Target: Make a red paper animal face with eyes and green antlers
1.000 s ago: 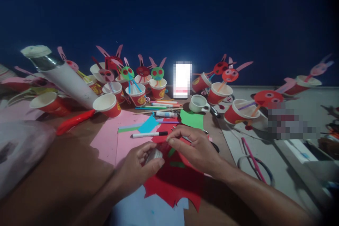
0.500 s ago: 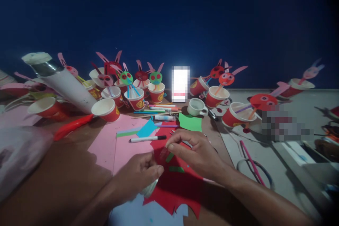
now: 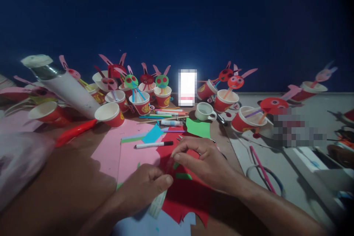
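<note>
Low in the middle, my left hand (image 3: pixel 149 186) is closed around what looks like a roll of clear tape (image 3: pixel 158 204), whose pale printed side shows under the fingers. To its right my right hand (image 3: pixel 203 160) pinches the end of a faint see-through strip (image 3: pixel 169 166), which spans the gap between both hands. Beneath them lies a red paper sheet (image 3: pixel 185 199) with cut edges. Small green paper strips (image 3: pixel 184 176) rest on it, close under the right hand. A capped marker (image 3: pixel 153 145) lies on pink paper (image 3: pixel 132 158) beyond the left hand.
Several red paper cups (image 3: pixel 110 115) with paper animal heads on straws line the back. A white mug (image 3: pixel 205 111), a glue stick (image 3: pixel 171 122) and green paper (image 3: pixel 198 128) lie ahead. A tilted bottle (image 3: pixel 66 84) and red balloon-like piece (image 3: pixel 76 132) are left.
My left hand has turned slightly and shifted a little right, so more of the roll's printed side shows. The right hand keeps its pinch almost in place.
</note>
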The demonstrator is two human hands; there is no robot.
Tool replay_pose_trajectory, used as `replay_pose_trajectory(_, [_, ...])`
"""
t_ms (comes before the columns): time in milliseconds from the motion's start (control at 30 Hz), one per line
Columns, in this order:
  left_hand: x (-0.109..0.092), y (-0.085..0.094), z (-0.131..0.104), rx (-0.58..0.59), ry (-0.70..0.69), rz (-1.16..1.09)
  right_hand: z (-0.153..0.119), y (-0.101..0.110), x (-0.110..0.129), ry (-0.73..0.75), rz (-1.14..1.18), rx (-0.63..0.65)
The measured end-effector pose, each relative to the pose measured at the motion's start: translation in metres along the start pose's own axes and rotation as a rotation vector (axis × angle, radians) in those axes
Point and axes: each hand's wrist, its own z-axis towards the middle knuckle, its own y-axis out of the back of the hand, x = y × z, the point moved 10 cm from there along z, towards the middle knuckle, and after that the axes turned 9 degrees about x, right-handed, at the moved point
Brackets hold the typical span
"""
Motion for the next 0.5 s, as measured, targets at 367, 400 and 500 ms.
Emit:
replay_pose_trajectory(367, [-0.033,-0.003,-0.004,-0.088,-0.099,0.058,-0.003,-0.003,0.013,0.022,-0.027,0.069])
replay_pose_trajectory(400, [-0.038,-0.002,-0.005,-0.102,-0.126,0.060,-0.003,-0.003,0.014,0.031,-0.033,0.072])
replay_pose_trajectory(500, [-0.050,0.001,-0.010,-0.145,-0.201,0.141,-0.005,-0.002,0.017,0.041,-0.051,0.077])
